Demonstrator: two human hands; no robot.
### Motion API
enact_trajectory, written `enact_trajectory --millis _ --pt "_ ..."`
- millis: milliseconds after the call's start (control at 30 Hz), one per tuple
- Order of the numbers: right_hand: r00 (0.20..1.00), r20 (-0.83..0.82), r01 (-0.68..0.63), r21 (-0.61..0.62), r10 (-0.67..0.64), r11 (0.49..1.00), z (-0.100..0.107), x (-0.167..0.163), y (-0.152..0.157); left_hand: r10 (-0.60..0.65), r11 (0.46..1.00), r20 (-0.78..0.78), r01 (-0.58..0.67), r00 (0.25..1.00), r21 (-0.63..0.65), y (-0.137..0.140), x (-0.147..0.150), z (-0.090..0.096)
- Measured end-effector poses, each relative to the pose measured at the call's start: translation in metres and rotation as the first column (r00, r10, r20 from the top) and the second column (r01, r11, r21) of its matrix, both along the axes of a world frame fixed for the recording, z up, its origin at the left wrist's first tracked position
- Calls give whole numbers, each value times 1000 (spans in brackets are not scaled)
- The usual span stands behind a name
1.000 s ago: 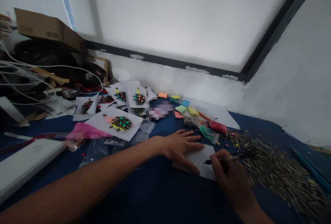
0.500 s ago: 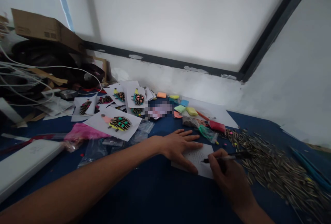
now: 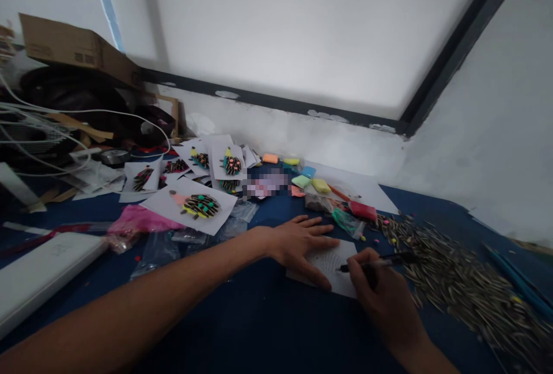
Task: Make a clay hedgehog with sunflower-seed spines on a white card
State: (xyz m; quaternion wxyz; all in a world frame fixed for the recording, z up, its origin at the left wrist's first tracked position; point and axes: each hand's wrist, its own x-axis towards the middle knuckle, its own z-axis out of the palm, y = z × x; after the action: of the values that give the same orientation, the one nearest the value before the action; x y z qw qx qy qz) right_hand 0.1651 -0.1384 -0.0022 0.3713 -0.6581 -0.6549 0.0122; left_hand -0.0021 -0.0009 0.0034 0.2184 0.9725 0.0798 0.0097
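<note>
Apparently as a brace, the left hand (image 3: 305,244) lay spread over a small white paper sheet (image 3: 344,286) on the dark-blue surface (image 3: 259,316). Right hand (image 3: 382,296) gripped a slim dark pen (image 3: 395,260), tip angled paperward.

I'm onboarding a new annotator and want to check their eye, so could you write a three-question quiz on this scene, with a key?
1. Which hand holds the pen? A) left B) right C) neither
2. True or false: the left hand is curled into a fist.
3. Fill in: the loose sunflower seeds lie on a tabletop coloured ____.

Key:
1. B, the right hand.
2. False; its fingers are spread, with the thumb over the small paper sheet.
3. Blue.
</note>
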Motion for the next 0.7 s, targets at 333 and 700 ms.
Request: enact_trajectory --millis 333,700 --pt "1000 -13 -20 -13 19 1000 2 -3 0 -4 1000 11 4 1000 12 1 0 -2" --pt "999 -15 -30 -12 29 999 2 -2 -1 2 1000 5 -2 1000 8 0 1 -1"
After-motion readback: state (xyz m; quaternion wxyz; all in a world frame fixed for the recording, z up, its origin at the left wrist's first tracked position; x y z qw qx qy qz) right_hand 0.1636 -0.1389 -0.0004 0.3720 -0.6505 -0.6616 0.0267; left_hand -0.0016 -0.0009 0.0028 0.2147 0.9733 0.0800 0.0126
